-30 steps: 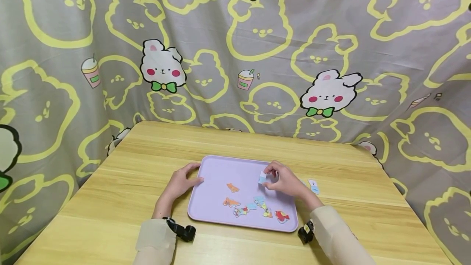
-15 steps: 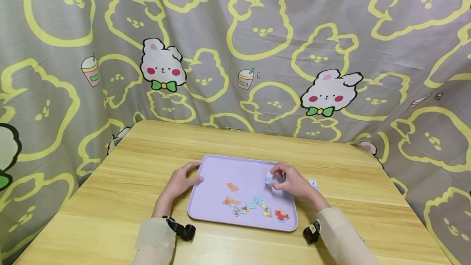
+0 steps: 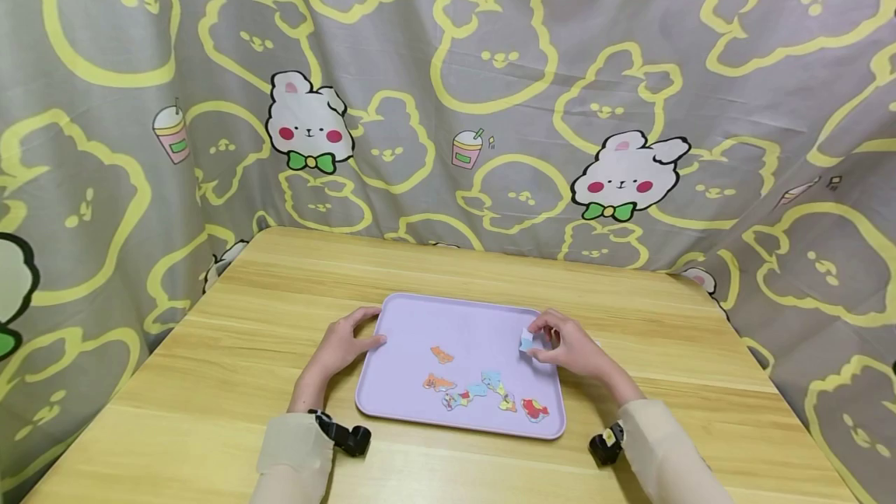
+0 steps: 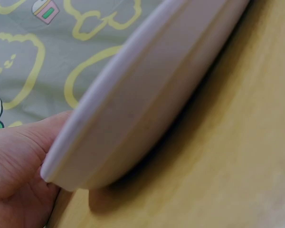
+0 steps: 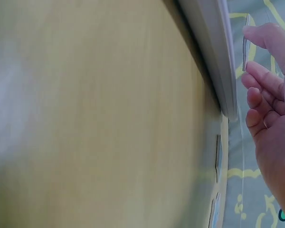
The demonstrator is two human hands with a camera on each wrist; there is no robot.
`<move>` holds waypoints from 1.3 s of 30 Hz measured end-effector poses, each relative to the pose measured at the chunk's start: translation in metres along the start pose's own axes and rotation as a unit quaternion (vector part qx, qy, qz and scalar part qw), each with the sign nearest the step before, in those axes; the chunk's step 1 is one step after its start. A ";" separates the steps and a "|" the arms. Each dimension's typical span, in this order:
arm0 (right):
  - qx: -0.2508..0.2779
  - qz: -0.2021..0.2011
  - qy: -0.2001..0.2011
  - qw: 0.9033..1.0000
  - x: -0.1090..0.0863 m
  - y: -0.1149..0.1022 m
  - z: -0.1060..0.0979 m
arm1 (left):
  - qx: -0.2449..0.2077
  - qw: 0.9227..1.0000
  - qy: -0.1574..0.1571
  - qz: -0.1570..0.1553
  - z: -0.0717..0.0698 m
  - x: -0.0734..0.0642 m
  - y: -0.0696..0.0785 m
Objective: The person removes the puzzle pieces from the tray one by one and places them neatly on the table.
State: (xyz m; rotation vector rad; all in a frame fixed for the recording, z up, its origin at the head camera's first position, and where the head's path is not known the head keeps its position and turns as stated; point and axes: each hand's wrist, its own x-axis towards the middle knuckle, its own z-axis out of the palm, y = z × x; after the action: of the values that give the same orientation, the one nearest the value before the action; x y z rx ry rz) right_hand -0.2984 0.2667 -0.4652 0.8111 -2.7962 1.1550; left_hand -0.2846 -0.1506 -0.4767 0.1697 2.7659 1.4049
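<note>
My left hand (image 3: 341,347) holds the left rim of a lilac tray (image 3: 427,321), its thumb lying over the edge. In the left wrist view the tray's outer wall (image 4: 128,104) fills the middle, and part of the hand is behind it. My right hand (image 3: 577,347) pinches a small light-blue and white puzzle piece (image 3: 526,341) between thumb and fingers, above the tray's right side. Seen edge-on in the right wrist view, that thin piece (image 5: 245,45) is clear of the tray. Several cut-out pieces lie in the tray, among them a red one (image 3: 535,410) and an orange one (image 3: 442,354).
The tray lies on a wooden table (image 3: 280,278). Two flat pieces rest on the table right of the tray, one of them (image 5: 218,159) nearer it; in the head view my right hand mostly hides them. A patterned curtain (image 3: 392,138) hangs behind the table.
My right hand has moved right with the light-blue and white puzzle piece, from over the tray toward its right rim. My left hand stays at the left rim.
</note>
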 end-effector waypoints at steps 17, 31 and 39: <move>-0.008 -0.004 0.019 1.000 -0.017 0.012 -0.012 | 0.002 1.000 0.000 -0.004 0.000 0.000 -0.004; -0.011 0.017 0.028 0.999 -0.033 0.025 -0.026 | 0.003 1.000 0.003 -0.003 0.000 0.000 -0.004; -0.020 0.017 0.038 0.999 -0.043 0.033 -0.037 | 0.001 1.000 0.001 -0.002 0.000 0.001 -0.003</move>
State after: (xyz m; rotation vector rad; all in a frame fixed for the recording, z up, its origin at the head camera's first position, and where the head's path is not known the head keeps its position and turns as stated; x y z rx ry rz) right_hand -0.2833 0.3299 -0.4682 0.7034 -2.7724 1.1073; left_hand -0.2862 -0.1522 -0.4795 0.1627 2.7688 1.4022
